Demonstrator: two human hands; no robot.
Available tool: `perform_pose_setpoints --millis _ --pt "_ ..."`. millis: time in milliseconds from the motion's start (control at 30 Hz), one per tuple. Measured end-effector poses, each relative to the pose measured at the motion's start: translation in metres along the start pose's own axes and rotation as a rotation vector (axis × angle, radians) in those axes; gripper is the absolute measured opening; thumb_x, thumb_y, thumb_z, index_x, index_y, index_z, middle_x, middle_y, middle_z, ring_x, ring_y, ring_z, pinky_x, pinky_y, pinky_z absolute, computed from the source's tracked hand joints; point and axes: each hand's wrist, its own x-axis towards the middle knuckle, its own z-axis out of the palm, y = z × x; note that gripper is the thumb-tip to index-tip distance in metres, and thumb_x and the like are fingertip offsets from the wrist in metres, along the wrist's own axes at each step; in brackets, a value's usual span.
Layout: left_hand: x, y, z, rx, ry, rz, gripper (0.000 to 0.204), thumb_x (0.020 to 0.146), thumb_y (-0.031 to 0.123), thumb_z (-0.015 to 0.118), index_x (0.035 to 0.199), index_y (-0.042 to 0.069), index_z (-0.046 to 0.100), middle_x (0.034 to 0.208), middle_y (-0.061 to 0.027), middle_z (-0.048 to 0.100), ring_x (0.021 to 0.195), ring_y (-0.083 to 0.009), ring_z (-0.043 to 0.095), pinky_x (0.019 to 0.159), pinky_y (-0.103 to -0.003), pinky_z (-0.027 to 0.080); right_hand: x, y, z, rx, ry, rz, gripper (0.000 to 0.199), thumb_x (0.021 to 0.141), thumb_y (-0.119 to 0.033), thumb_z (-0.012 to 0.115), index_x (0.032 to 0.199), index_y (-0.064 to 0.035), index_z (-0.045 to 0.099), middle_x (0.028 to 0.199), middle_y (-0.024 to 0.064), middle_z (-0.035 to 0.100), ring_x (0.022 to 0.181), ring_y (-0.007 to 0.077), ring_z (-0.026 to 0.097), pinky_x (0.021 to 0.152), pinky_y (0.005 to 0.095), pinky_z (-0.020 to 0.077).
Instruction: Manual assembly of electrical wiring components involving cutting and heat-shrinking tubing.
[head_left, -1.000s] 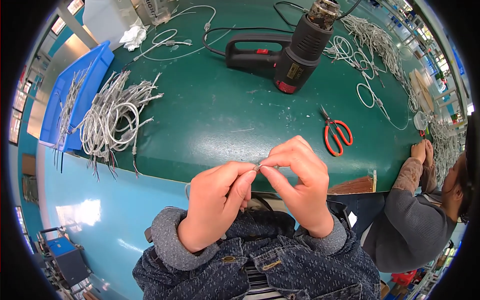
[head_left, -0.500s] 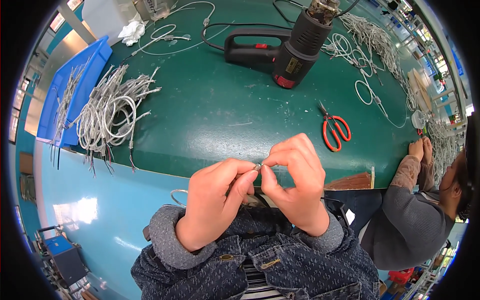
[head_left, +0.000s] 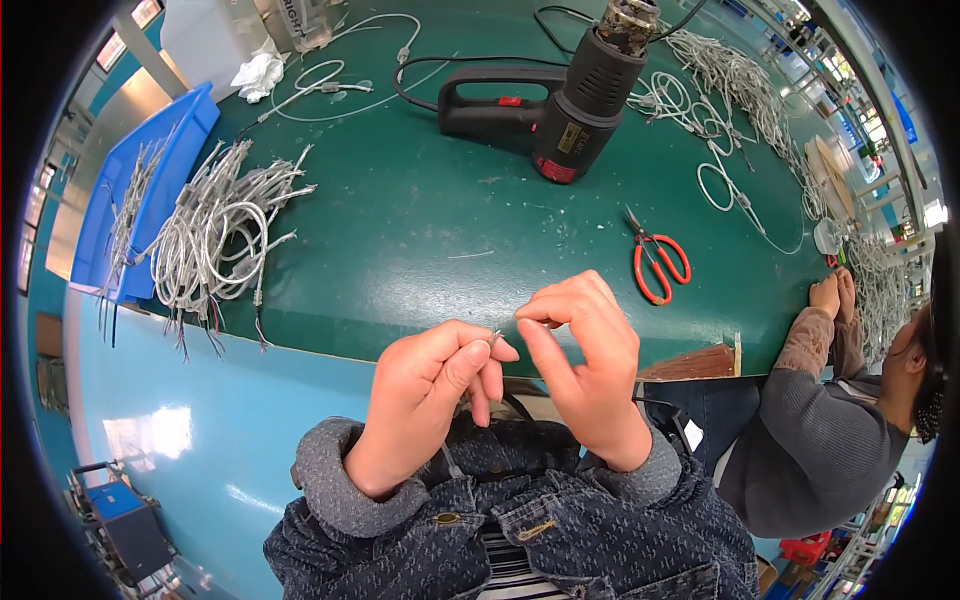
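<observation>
My left hand [head_left: 432, 385] and my right hand [head_left: 583, 355] are raised close together over the near edge of the green table [head_left: 400, 220]. Between the fingertips of both hands I pinch a thin grey cable end [head_left: 496, 338] with a small metal tip. The rest of that cable drops behind my hands and is hidden. Both forearms wear dark denim sleeves with grey cuffs.
A bundle of grey cables [head_left: 215, 235] lies at the left, beside a blue tray [head_left: 150, 190] holding more cables. A black heat gun [head_left: 570, 95] and red-handled scissors [head_left: 655, 260] lie further back. Loose white cables [head_left: 740, 90] spread at the right. Another person [head_left: 830, 420] sits at the right.
My hands have stayed at the table edge, working the cable tip; my right fingers have shifted slightly and the view has tilted a little.
</observation>
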Motion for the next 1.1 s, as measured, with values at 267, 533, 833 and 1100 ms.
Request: perform_pose_setpoints --millis 267,533,833,1100 --pt "-0.005 0.006 -0.001 -0.018 0.074 -0.025 0.018 0.096 0.004 0.043 0.093 -0.005 0.058 0.067 -0.0054 0.058 0.053 -0.0107 0.055 0.049 -0.021 0.043 -0.002 0.008 -0.006 0.093 -0.047 0.176 0.014 0.075 0.006 0.063 0.089 0.0015 0.063 0.079 0.0096 0.060 0.072 0.0203 0.056 0.065 0.0293 0.0441" --pt "-0.052 0.054 -0.034 0.584 0.655 0.651 0.017 0.081 -0.011 0.050 0.092 -0.005 0.062 0.070 -0.0105 0.061 0.055 -0.0142 0.054 0.050 -0.023 0.040 -0.005 0.064 -0.025 -0.359 -0.098 0.158 0.014 0.073 0.004 0.065 0.086 -0.0015 0.064 0.081 0.0086 0.059 0.076 0.0233 0.055 0.066 0.0325 0.0445" --pt "0.032 -0.013 -0.025 0.819 0.445 0.569 0.011 0.075 -0.003 0.070 0.085 -0.001 0.066 0.075 -0.0117 0.064 0.062 -0.0194 0.060 0.055 -0.026 0.045 -0.010 0.068 0.004 -0.392 -0.187 0.129 0.013 0.070 -0.001 0.069 0.080 -0.0030 0.062 0.076 0.0073 0.055 0.076 0.0272 0.051 0.067 0.0373 0.0421" --pt "0.042 -0.016 -0.011 0.641 0.373 0.429 0.010 0.076 -0.001 0.070 0.085 -0.001 0.066 0.073 -0.0105 0.064 0.060 -0.0168 0.060 0.053 -0.025 0.046 -0.010 0.060 0.018 -0.412 -0.249 0.143 0.013 0.069 -0.002 0.070 0.078 -0.0044 0.060 0.076 0.0066 0.054 0.077 0.0266 0.051 0.068 0.0378 0.0401"
